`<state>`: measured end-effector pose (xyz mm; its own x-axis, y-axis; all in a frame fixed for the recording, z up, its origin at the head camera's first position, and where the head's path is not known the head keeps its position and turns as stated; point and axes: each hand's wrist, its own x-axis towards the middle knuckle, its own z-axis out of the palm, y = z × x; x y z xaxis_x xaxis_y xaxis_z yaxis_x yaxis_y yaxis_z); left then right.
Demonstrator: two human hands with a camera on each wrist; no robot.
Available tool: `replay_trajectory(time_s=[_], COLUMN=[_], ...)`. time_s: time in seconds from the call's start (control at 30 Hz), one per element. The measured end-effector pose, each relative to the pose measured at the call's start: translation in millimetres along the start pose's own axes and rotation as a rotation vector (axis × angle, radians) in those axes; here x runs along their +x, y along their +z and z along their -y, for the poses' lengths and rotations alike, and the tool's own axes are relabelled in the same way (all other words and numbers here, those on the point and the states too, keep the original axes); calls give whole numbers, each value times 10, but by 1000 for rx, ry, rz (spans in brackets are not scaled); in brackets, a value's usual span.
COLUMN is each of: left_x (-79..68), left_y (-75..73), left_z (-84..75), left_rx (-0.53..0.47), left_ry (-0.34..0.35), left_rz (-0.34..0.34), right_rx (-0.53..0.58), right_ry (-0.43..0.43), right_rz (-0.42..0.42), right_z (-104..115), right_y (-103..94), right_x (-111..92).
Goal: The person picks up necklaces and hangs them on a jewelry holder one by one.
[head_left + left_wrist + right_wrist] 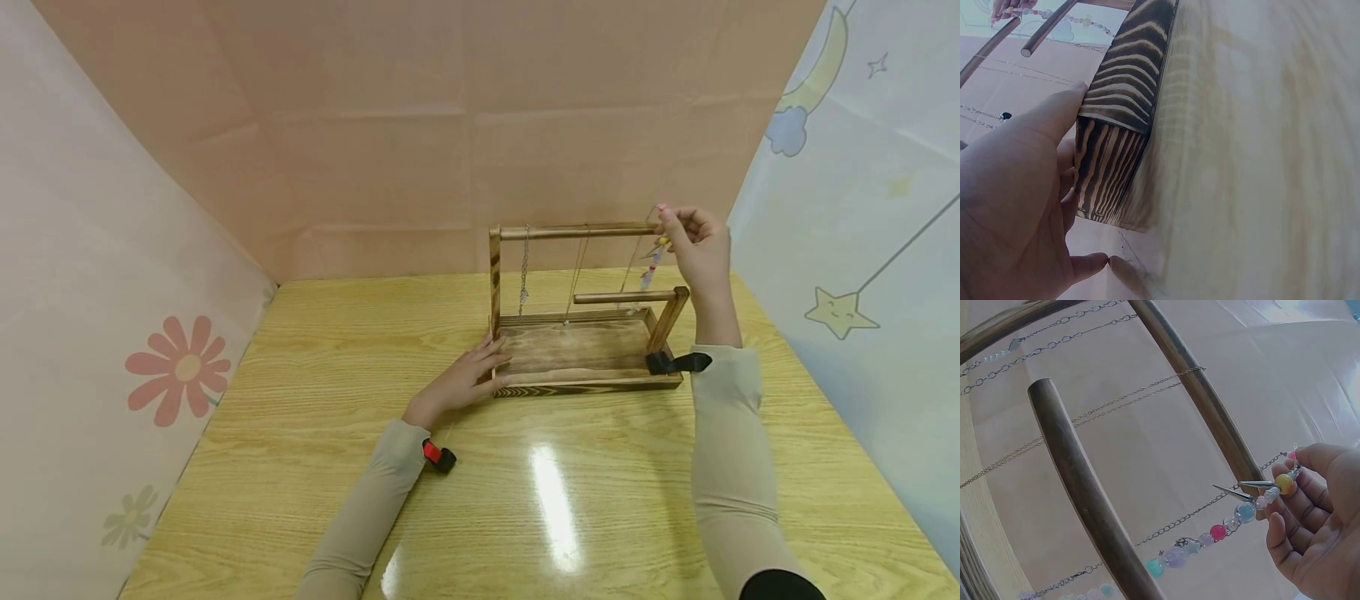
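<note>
A wooden jewelry stand (577,387) with a shallow tray base stands on the table. My left hand (471,372) rests at its left end, fingers spread over the rim; in the left wrist view, the thumb (1063,112) touches the striped wall at the corner. Above the right end of the upper bar (577,232), my right hand (701,242) pinches a necklace (1175,556) of pastel beads and silver spikes between thumb and fingers. Its beads hang down in front of the bar, and its chain (1191,515) runs beside them. Part of the necklace is hidden behind the lower bar (1088,494).
A silver chain necklace (524,275) hangs from the upper bar's left part. A thin chain with a small pendant (577,271) hangs near the middle. The lower bar (622,297) projects from a post at the right. Printed cloth walls (847,250) flank the table.
</note>
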<state>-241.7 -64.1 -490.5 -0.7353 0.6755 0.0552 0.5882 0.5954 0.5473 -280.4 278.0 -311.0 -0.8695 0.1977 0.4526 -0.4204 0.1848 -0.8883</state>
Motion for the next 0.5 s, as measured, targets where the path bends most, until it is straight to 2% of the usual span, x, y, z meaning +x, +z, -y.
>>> replay_trajectory(time_s=[0.2,0.5], left_x=[-6,-15], left_y=[4,-6], left_z=[3,-7], left_rx=[10,11], left_ry=[-1,0], left_rz=[6,5], right_rx=[23,-12], right_ry=[2,4], right_rz=[13,21], right_z=[0,30], right_y=[38,79], right_x=[-18,-81])
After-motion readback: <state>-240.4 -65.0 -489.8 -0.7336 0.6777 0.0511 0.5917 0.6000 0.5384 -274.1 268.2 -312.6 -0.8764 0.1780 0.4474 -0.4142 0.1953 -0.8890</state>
